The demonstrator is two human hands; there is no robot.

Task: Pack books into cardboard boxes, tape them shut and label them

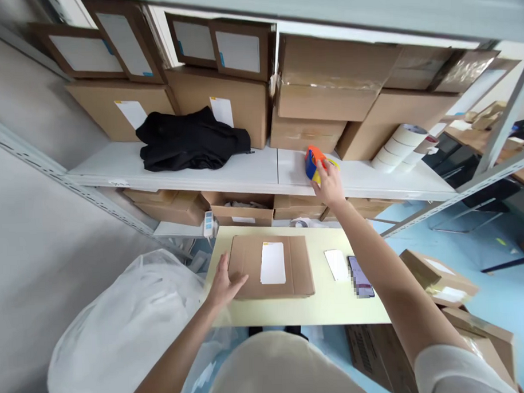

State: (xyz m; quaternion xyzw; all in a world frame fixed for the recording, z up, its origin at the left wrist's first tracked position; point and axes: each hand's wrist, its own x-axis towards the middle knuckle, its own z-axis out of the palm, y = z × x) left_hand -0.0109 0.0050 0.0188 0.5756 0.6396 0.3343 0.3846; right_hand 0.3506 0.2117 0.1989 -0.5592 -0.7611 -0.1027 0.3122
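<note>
A brown cardboard box (297, 270) with a white label (272, 263) on top lies on the pale yellow table. My left hand (222, 284) rests at its left side, thumb and fingers spread, with nothing gripped. Up on the grey shelf, my right hand (330, 182) reaches to an orange, blue and yellow tape dispenser (314, 158). Its thumb and fingers are around the near part of the dispenser and partly cover it.
White paper (336, 265) and a phone (361, 277) lie right of the box. Along the shelf (261, 168) are a black garment (191, 140), stacked cartons (326, 68) and white tape rolls (400, 147). A large white plastic bag (124, 321) bulges at left; boxes (439, 276) stand at right.
</note>
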